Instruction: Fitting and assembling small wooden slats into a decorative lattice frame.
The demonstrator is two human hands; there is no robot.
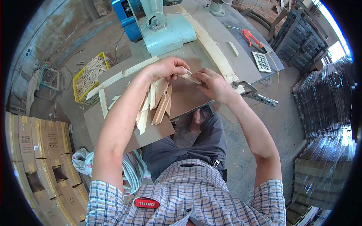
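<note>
Seen from the head camera, a worker in a checked shirt (pixel 181 196) and grey trousers (pixel 213 141) holds 1 short, pale wooden strip (pixel 192 78) with 2 bare hands above a brown worktable (pixel 190 98). The left hand (pixel 168 70) pinches the strip's left end between thumb and fingertips; the right hand (pixel 215 84), fingers bent, grips its right end.

Just to the near left of the strip, a loose pile of cut wooden pieces (pixel 161 107), several with angled ends, lies on the worktable. A longer pale strip (pixel 113 80) stretches beyond the left forearm, and a yellow crate (pixel 75 90) filled with thin offcuts (pixel 90 73) stands farther left.

At the far side sits a pale green machine (pixel 170 37) with a blue housing (pixel 132 28) on its left. To its right runs a long wooden board (pixel 213 49), with a metal clamp (pixel 256 94) at its near end. Farther right are a red-orange air gun (pixel 250 37) and a white patterned plate (pixel 261 62). Cardboard boxes (pixel 45 145) are stacked at near left; plastic-wrapped stacks (pixel 322 101) line the right.
</note>
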